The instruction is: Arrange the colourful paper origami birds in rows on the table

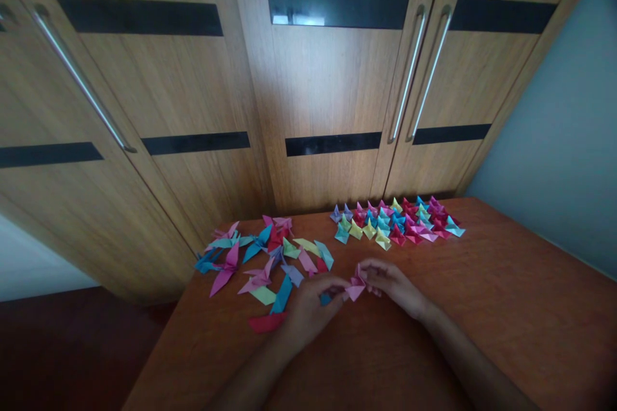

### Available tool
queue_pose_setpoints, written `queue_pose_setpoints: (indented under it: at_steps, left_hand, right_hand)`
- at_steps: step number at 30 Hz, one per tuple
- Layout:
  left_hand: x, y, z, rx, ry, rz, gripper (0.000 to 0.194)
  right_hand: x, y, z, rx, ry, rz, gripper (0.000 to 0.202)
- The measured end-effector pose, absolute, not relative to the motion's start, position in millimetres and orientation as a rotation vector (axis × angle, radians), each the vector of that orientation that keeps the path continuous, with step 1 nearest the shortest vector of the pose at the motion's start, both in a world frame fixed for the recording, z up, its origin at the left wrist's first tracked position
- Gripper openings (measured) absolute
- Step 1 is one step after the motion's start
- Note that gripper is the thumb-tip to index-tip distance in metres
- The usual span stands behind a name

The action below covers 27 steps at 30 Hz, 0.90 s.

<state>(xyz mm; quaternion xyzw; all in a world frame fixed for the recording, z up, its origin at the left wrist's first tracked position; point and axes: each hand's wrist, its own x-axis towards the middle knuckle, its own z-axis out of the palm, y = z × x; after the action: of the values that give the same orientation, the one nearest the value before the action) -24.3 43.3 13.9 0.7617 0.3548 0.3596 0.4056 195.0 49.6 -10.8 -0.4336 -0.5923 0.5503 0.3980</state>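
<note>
A small pink folded-paper piece (pixel 355 290) is held just above the wooden table between both hands. My left hand (pixel 313 305) pinches its left side between thumb and fingers. From the other side, the closed fingers of my right hand (pixel 393 286) grip its upper right part. Left of my left hand lies a loose spread of folded paper pieces, among them a magenta one (pixel 226 273), a blue strip (pixel 282 294) and a red one (pixel 267 323). My left hand partly covers a blue piece (pixel 326 298).
Several rows of small folded-paper shapes (pixel 398 223) stand at the table's back edge, in yellow, blue, pink and red. The brown table (pixel 506 314) extends to the right. Behind it rise wooden cupboard doors (pixel 328 83) with long metal handles, and a pale wall (pixel 563 148) stands at right.
</note>
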Motion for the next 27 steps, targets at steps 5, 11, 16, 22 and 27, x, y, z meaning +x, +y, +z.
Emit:
queue_pose_setpoints:
  at_steps: [5, 11, 16, 22, 27]
  left_hand:
    - [-13, 57, 13, 2.096, 1.027, 0.883, 0.021]
    - [29, 81, 11, 2.342, 1.129, 0.747, 0.025]
    - [63, 96, 6, 2.410, 1.163, 0.706, 0.021]
    - [80, 102, 2, 2.436, 1.239, 0.678, 0.026]
    - [86, 106, 2, 2.437, 1.296, 0.654, 0.028]
  right_hand:
    - [218, 60, -13, -1.437, -1.678, 0.923, 0.027]
    - [238, 61, -12, -1.842, -1.905, 0.524, 0.019]
    - [238, 60, -12, -1.873, -1.956, 0.496, 0.015]
    - [239, 61, -12, -1.841, -1.970, 0.513, 0.013]
    - [239, 60, -9, -1.865, -1.971, 0.507, 0.013]
